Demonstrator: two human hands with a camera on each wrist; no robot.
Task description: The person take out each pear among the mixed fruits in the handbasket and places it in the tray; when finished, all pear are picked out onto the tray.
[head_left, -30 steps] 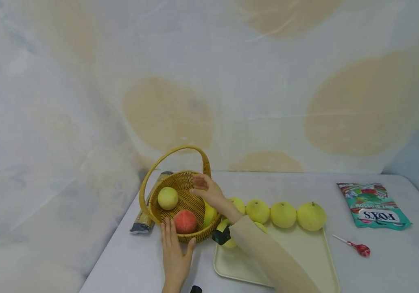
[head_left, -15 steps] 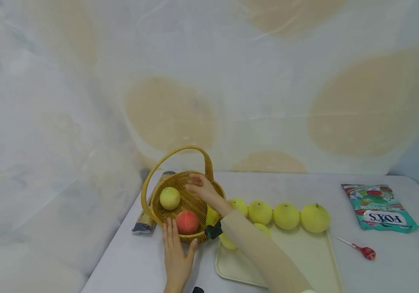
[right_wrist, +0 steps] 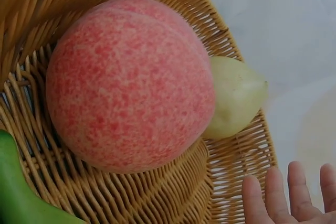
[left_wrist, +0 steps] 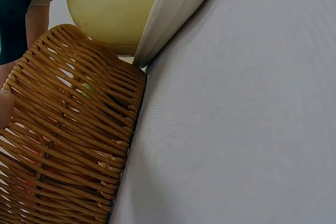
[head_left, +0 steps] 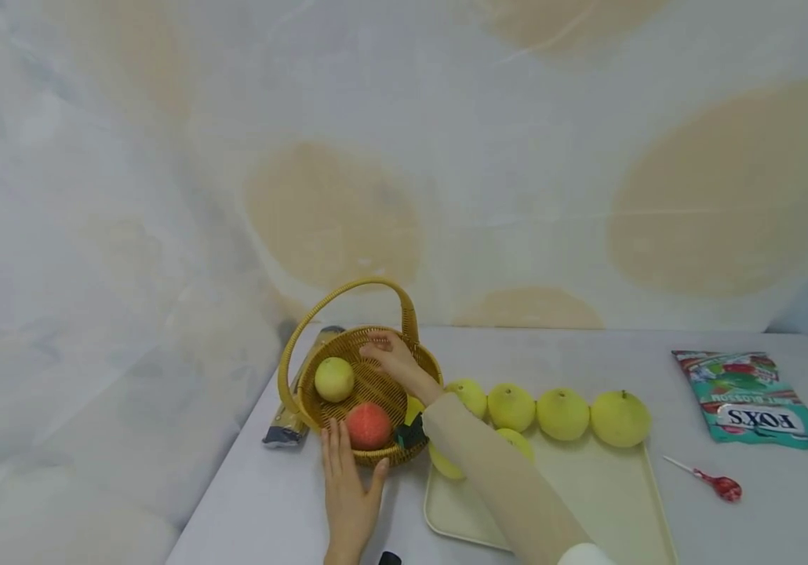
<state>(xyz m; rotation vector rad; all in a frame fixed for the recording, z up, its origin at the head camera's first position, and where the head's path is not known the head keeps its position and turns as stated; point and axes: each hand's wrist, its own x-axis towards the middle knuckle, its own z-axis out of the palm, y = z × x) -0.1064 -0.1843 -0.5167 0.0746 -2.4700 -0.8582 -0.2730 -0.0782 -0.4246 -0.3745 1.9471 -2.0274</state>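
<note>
A woven basket with a tall arched handle holds a red peach, a pale yellow-green fruit and a smooth green thing, only partly visible in the right wrist view. My left hand touches the basket's front rim with straight fingers; just a fingertip shows in the left wrist view. Over the basket's right side reaches my right hand. Its fingers are spread and hold nothing in the right wrist view. The right forearm covers part of the basket and the green thing.
Right of the basket lies a cream tray with several yellow-green round fruits along its back and left. A teal FOX'S candy bag and a red lollipop lie farther right. A gold-and-black packet sits behind the basket's left side.
The head view has turned slightly left, so the scene shifts right. My right hand has moved a little left over the basket. The left hand stays at the rim.
</note>
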